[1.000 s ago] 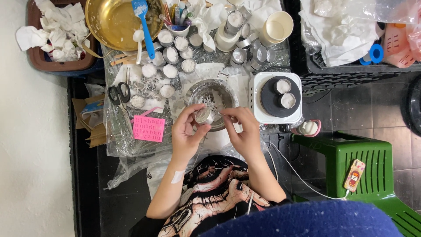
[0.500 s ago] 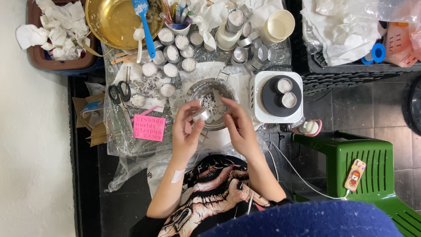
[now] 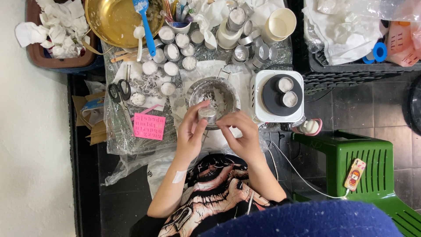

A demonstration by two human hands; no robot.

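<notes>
— Head view: what's the left hand [image 3: 190, 131] holding?
— It pinches a small tin cup [image 3: 207, 114] over the metal bowl [image 3: 228, 94].
— And the right hand [image 3: 243, 134]?
— Fingers curled beside the cup; whether it grips anything, I can't tell.

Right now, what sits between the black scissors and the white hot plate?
In the head view, between the scissors and the hot plate sits the metal bowl; left hand holds a small tin cup over it.
</notes>
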